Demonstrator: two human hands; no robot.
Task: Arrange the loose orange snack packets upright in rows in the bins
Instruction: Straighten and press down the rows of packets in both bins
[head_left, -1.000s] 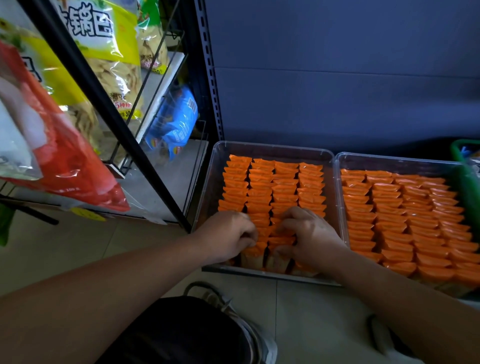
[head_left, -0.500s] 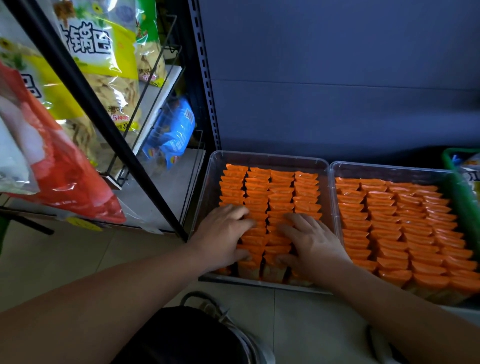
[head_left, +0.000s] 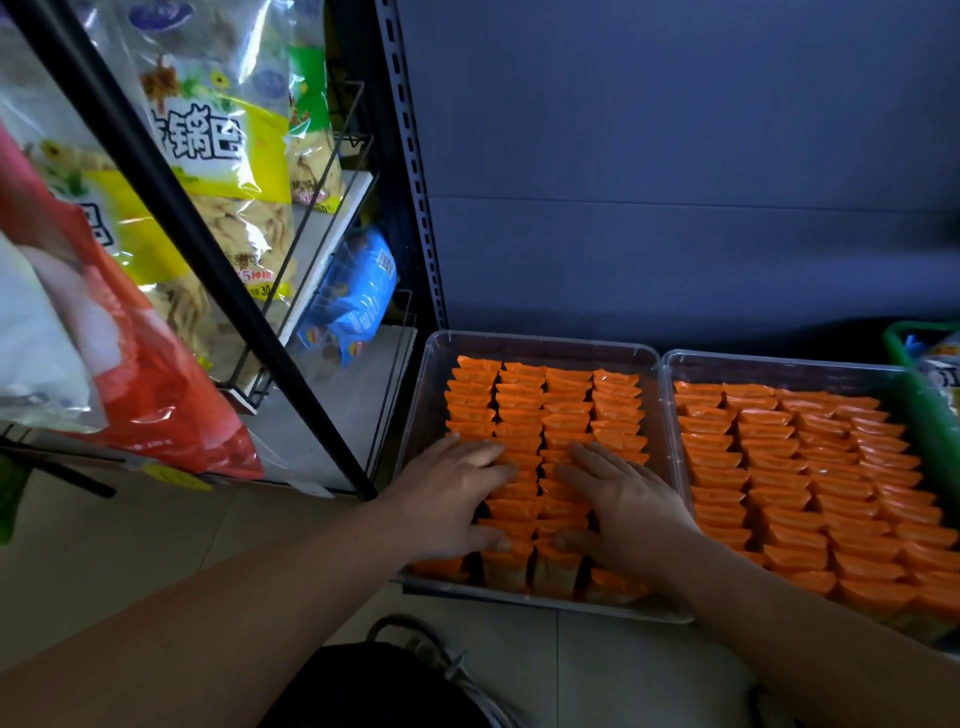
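Two clear plastic bins sit side by side on the floor. The left bin holds orange snack packets standing upright in several rows. My left hand lies flat on the tops of the left rows, fingers spread. My right hand lies flat on the right rows of the same bin, thumb at the near packets. Both hands press on the packet tops and grip nothing. The right bin is packed with orange packets in neat rows.
A black wire rack with large snack bags and a blue bag stands at the left, close to the left bin. A green basket sits at the far right. A grey wall panel rises behind the bins.
Both hands have uncurled from the near packets and spread flat, sliding farther up over the rows in the left bin. The camera view has tilted slightly.
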